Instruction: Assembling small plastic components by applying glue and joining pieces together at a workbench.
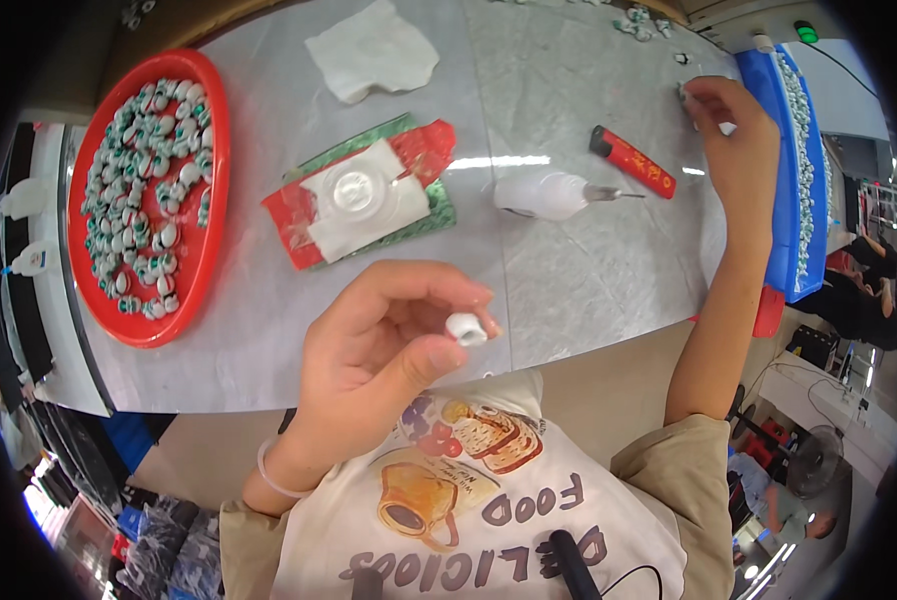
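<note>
My left hand (374, 345) is raised above the near table edge. Its thumb and fingers pinch a small white hollow cap-like part (466, 329), with an opening facing me. At the far right of the table, my right hand (734, 115) has its fingers curled in, with a small greenish part (683, 92) at the fingertips. A bit of white (727, 128) shows under that hand. On the left stands a red oval tray (202, 190) with many small white-and-green parts (139, 190). Between the hands lies a white squeeze bottle (549, 195) with a thin metal needle tip.
A red-and-green tissue pack (299, 225) with a clear lid lies mid-table, a white cloth (374, 50) beyond it. A red cylinder with a black end (634, 162) rests near the right forearm. A blue bin (779, 200) of small parts stands at the right edge; loose parts (644, 22) lie far back.
</note>
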